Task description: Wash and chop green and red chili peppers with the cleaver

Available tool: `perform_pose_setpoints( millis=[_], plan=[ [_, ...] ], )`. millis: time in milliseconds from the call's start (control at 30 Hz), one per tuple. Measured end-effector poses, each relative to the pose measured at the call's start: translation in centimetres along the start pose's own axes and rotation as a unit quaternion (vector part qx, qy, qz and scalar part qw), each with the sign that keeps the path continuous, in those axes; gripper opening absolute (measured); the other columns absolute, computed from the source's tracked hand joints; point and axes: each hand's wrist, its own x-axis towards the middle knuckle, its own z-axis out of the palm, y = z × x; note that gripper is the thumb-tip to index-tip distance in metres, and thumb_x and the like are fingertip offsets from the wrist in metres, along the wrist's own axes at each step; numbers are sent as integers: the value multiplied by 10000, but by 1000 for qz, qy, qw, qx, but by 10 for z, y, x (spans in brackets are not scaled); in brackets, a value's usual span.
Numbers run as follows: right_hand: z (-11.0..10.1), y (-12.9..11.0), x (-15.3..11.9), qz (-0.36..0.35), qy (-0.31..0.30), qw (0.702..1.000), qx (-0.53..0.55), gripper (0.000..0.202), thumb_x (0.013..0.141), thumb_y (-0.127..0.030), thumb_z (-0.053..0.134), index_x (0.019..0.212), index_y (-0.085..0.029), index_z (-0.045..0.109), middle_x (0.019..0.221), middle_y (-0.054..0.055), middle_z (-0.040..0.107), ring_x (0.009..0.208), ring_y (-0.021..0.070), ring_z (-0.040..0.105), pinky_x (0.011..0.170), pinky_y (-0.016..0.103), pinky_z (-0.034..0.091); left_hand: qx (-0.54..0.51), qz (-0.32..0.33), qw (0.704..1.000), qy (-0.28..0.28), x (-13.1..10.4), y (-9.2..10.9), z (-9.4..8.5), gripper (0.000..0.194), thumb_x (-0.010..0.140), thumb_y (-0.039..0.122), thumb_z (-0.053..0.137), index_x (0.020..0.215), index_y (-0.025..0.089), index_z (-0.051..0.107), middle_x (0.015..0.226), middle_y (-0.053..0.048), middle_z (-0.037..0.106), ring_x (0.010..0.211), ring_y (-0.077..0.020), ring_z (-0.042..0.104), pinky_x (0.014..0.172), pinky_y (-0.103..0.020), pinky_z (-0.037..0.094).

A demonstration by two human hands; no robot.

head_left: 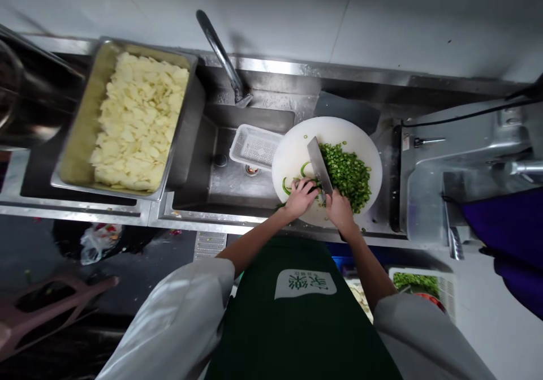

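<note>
Fingers: right hand [339, 211] closed round cleaver [319, 164], left hand [301, 198] curled onto green strips [302, 169]. Board [328, 128]: chopped pile [348, 177], three o'clock; uncut strips remaining, nine.

Wide cleaver [319, 164] is just L of heaped, chopped grn peppers [348, 177].

- Before you stands a pale wall [275, 24] with thin seams, catching soft light, the brightest gleam on the steel ledge [271, 65] at its foot
- A steel counter [153, 213] runs across your front, a sink [224, 185] set into it
- Down to your left, the dark floor [161, 267] carries small scraps, near pink furniture [82, 293] with open gaps
- At your lower right lies a white surface [483, 289]
</note>
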Motion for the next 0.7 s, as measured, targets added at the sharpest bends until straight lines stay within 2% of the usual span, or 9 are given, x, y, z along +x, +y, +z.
perform_pose_setpoints(
  millis=[67,167,300,433,533,633,700],
  plan=[
    [0,-5,-4,2,-1,1000,-2,308,1026,-275,330,1205,-117,525,1040,173,709,971,240,686,815,291,448,-25,-26,999,39,-8,4,-7,246,977,267,474,1152,232,643,1202,-109,628,1266,-303,450,986,-508,384],
    [1,-11,-8,4,0,1000,-4,306,1028,-274,321,1211,-123,515,1035,172,713,963,243,692,802,295,457,-66,-78,989,106,-24,-1,-15,233,966,259,490,1147,225,632,1189,-118,612,1243,-275,469,1031,-501,389],
    [1,-13,-8,14,0,1000,-6,311,1032,-289,319,1215,-124,508,1040,175,711,967,242,694,797,288,463,-125,-158,964,175,-39,-10,-7,280,955,251,465,1194,204,602,1191,-142,544,1196,-267,498,1018,-491,447],
    [1,-13,-8,17,-2,1000,-9,312,1032,-283,311,1210,-118,507,1051,183,708,974,242,693,803,284,460,-156,-132,969,142,-35,-9,1,315,956,199,410,1206,190,601,1194,-134,520,1173,-241,512,1002,-462,475],
    [1,-13,-9,10,1,1000,-6,301,1030,-285,318,1195,-123,511,1035,177,711,963,249,697,796,290,461,-111,-144,974,137,-33,-6,-8,260,966,211,438,1139,201,632,1191,-126,549,1169,-253,497,1008,-480,443],
    [1,-13,-9,11,3,1000,-1,293,1030,-286,327,1196,-127,508,1031,178,709,960,251,699,797,296,465,-51,-195,970,139,-48,-7,-20,181,956,292,521,1028,194,656,1070,-117,601,1048,-259,530,917,-450,458],
    [1,-13,-9,14,1,1000,3,290,1032,-288,330,1201,-129,505,1035,181,707,966,246,699,808,296,465,-32,-211,970,116,-63,-10,-25,174,928,346,582,954,192,660,955,-98,627,936,-254,544,817,-420,469]
  ],
)
